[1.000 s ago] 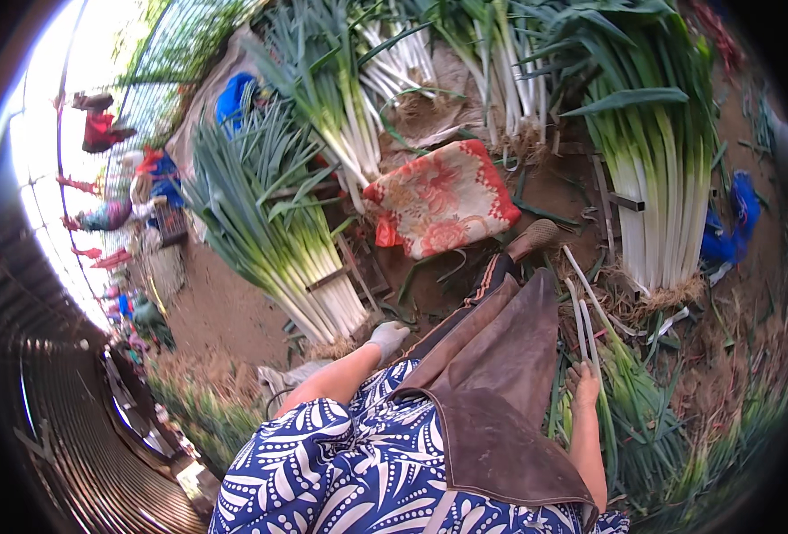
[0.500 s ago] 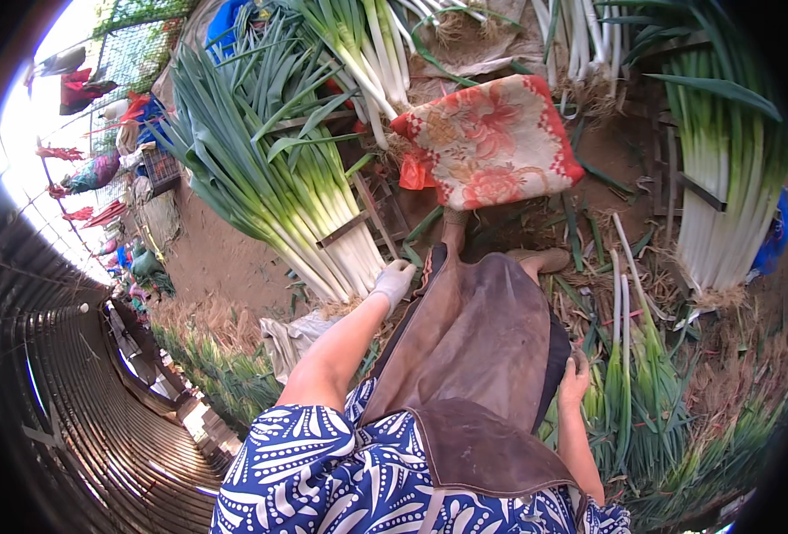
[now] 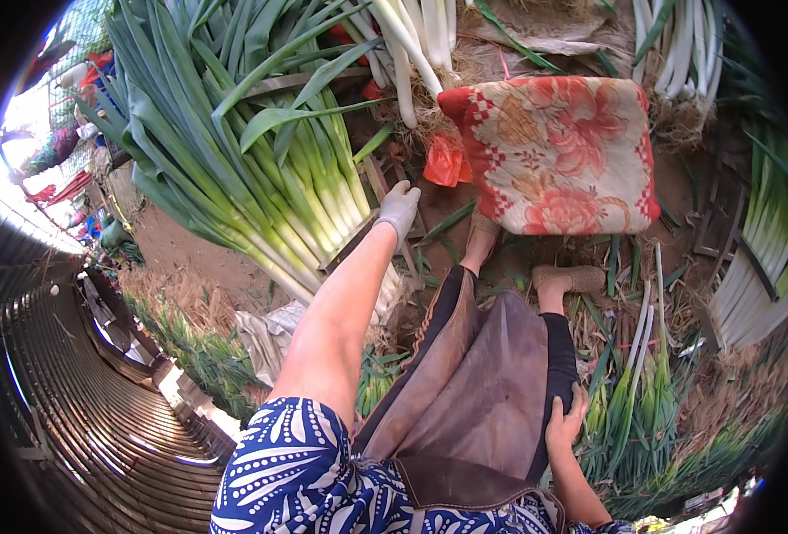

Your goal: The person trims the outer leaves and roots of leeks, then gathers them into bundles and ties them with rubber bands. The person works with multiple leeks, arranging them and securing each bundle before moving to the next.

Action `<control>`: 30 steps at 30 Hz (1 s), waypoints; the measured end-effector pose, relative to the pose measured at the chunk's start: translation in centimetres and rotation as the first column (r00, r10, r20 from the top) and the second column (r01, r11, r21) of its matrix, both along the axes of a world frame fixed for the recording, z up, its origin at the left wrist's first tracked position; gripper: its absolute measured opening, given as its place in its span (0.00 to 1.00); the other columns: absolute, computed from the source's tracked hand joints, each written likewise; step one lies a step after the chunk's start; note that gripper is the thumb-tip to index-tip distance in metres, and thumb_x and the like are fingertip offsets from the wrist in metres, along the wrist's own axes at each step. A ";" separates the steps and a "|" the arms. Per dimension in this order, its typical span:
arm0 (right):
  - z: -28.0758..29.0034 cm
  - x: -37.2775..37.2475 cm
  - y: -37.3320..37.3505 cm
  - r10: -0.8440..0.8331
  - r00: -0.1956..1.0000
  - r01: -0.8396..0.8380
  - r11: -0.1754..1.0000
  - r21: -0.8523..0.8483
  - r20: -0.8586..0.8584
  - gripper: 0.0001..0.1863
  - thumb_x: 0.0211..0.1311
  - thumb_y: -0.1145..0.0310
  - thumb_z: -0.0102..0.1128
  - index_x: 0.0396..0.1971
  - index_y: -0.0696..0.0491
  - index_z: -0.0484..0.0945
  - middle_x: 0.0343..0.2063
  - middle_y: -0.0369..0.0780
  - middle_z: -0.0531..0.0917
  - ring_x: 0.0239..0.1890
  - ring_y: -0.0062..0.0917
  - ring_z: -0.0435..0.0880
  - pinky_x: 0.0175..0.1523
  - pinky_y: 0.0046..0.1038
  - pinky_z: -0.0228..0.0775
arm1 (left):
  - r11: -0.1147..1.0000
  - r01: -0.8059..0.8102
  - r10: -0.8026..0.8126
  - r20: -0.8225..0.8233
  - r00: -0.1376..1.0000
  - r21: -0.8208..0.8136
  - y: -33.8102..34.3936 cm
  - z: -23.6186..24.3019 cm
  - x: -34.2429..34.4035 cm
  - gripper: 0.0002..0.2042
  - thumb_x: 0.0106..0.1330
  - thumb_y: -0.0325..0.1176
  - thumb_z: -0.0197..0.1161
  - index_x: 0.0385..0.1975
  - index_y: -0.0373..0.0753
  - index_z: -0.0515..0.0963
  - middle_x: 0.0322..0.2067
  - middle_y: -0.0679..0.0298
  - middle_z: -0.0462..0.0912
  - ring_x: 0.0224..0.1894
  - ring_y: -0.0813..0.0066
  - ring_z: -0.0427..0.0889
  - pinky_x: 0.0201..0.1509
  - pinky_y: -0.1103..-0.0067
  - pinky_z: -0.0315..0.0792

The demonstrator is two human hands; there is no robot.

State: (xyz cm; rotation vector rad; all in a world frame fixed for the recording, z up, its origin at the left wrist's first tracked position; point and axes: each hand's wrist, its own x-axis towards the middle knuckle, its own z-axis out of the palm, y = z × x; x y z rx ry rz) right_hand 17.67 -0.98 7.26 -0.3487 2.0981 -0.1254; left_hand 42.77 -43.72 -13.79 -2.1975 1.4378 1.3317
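My left hand (image 3: 397, 212), in a pale glove, is curled beside the upright slat of a rack (image 3: 409, 255) at a thick bundle of leeks (image 3: 207, 151); what it grips is hidden. My bare right hand (image 3: 566, 416) rests on my dark trouser leg (image 3: 558, 356), fingers apart. A brown apron (image 3: 483, 383) hangs between my arms. Ahead lies a red-and-cream floral padded cloth (image 3: 558, 156), with crumpled red plastic (image 3: 447, 160) at its left corner, just above my feet.
Loose leeks (image 3: 634, 392) lie right of my legs. More bundles stand at top centre (image 3: 420, 36), top right (image 3: 678, 53) and far right (image 3: 750, 285). A pale sack (image 3: 265, 347) is left of my arm. Coloured bags (image 3: 60, 147) hang along the left by curved roofing (image 3: 82, 409).
My left arm has reached forward and up along the left bundle. My right hand has moved off the loose leeks onto my leg. The view has shifted, with the cloth appearing further right.
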 end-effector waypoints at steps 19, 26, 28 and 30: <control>-0.3 -1.0 -6.2 0.186 0.981 -0.189 0.980 0.060 0.053 0.28 0.50 0.73 0.58 0.55 0.59 0.68 0.60 0.52 0.62 0.63 0.47 0.59 0.68 0.41 0.48 | 0.941 -0.117 0.117 -0.019 0.993 -0.318 -12.0 -9.7 -1.3 0.12 0.63 0.40 0.58 0.38 0.38 0.80 0.30 0.57 0.84 0.33 0.70 0.82 0.42 0.76 0.73; -0.3 -1.3 -6.7 0.133 0.988 -0.140 0.985 0.097 0.078 0.29 0.49 0.72 0.59 0.55 0.59 0.67 0.60 0.53 0.61 0.63 0.48 0.59 0.68 0.42 0.47 | 0.820 -0.207 0.008 -0.351 0.936 -0.534 -16.4 -7.7 -10.9 0.12 0.64 0.38 0.57 0.38 0.36 0.80 0.31 0.57 0.83 0.32 0.72 0.81 0.41 0.77 0.72; -0.4 -1.4 -6.5 0.121 0.989 -0.128 0.988 0.086 0.085 0.29 0.49 0.72 0.59 0.55 0.59 0.67 0.60 0.54 0.61 0.63 0.48 0.58 0.68 0.42 0.47 | 0.796 -0.193 -0.055 -0.385 0.921 -0.574 -18.8 -7.5 -15.2 0.13 0.65 0.38 0.57 0.40 0.36 0.80 0.34 0.56 0.83 0.33 0.68 0.81 0.41 0.76 0.73; -0.5 -1.6 -6.1 0.111 0.989 -0.117 0.990 0.072 0.093 0.29 0.48 0.72 0.59 0.55 0.59 0.68 0.60 0.54 0.61 0.63 0.49 0.58 0.68 0.42 0.47 | 0.890 -0.286 0.076 -0.505 0.860 -0.354 -19.8 -7.7 -19.7 0.14 0.64 0.37 0.57 0.45 0.35 0.76 0.36 0.56 0.82 0.35 0.67 0.81 0.40 0.75 0.75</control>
